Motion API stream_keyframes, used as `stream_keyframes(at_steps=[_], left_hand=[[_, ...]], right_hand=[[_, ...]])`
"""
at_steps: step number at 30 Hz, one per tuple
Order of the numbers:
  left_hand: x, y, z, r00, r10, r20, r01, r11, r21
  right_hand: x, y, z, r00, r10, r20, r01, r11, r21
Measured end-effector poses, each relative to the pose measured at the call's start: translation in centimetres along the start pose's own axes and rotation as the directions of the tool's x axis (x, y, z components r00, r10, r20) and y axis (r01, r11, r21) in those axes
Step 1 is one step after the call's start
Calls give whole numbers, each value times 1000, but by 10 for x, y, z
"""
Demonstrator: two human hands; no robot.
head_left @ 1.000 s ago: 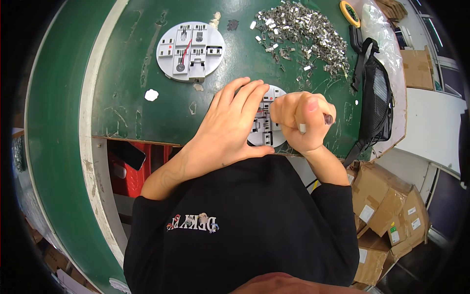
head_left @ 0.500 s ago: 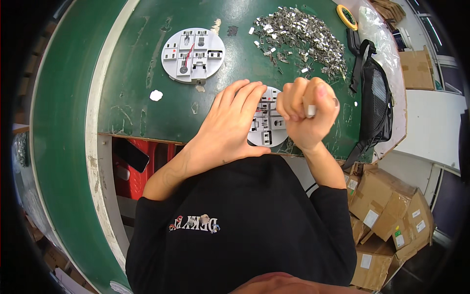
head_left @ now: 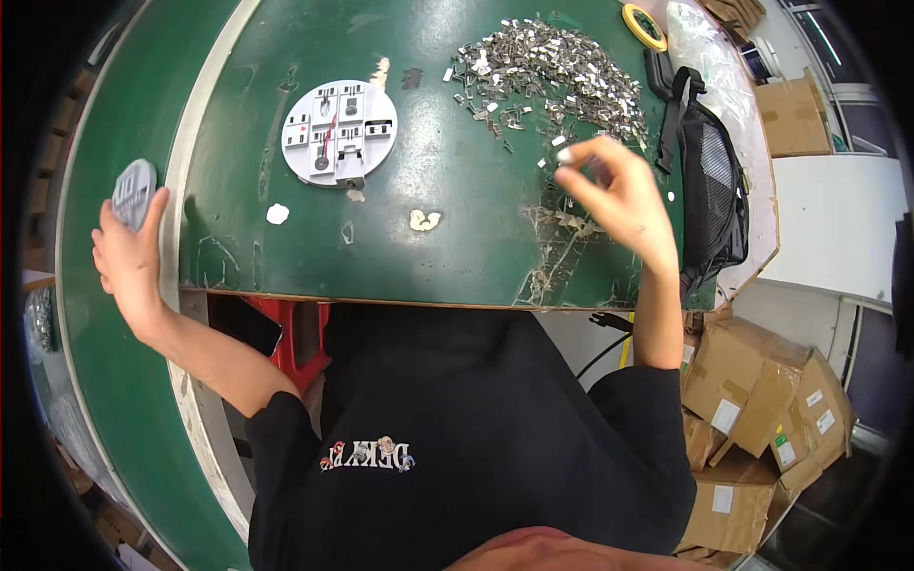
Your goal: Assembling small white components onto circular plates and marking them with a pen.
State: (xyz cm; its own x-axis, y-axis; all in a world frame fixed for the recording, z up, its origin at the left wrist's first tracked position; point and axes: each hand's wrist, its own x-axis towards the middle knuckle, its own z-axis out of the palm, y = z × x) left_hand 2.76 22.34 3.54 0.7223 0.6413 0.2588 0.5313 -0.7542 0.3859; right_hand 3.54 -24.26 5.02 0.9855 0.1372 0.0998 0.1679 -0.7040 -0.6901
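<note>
My left hand (head_left: 131,255) grips a round grey-white plastic disc (head_left: 135,193) by its edge, thumb on one side and fingers on the other, at the far left by the green belt. The disc is tilted and slightly blurred. Just below the pile of small metal clips (head_left: 557,76), my right hand (head_left: 624,205) is raised with fingers curved and a gap between thumb and forefinger. Something white covers or sits at its forefinger tip; I cannot make out what. A second round white disc (head_left: 381,157), with slots, raised blocks and a red wire, lies on the green table.
A green belt (head_left: 124,381) with a pale rail (head_left: 195,105) runs along the left. Yellow tape (head_left: 645,27) and a black mesh bag (head_left: 714,190) lie at the table's right. Cardboard boxes (head_left: 743,381) stack below right. A red stool (head_left: 303,347) stands under the table.
My left hand has carried the disc from the table's front edge to the far left. My right hand has risen toward the clip pile and its fist has loosened.
</note>
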Motion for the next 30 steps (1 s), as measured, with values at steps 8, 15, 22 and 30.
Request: stream_keyframes(at_steps=[8,15,22,30], left_hand=[[-87,99,58,674,727,130,-649,667,-365],[-128,119,41,591,779,211,-548,580,-603],[-138,121,43,66,980,188,-473,197,-859],[-163,124,42,402,911,87,-428,271,-862]], right_hand=[[-21,10,16,995,-96,19,98,987,-128],[-24,-15,8,992,66,103,-99,926,364],[-29,-29,9,974,-68,218,-7,946,324],[-25,-29,16,968,-101,230,35,961,273]])
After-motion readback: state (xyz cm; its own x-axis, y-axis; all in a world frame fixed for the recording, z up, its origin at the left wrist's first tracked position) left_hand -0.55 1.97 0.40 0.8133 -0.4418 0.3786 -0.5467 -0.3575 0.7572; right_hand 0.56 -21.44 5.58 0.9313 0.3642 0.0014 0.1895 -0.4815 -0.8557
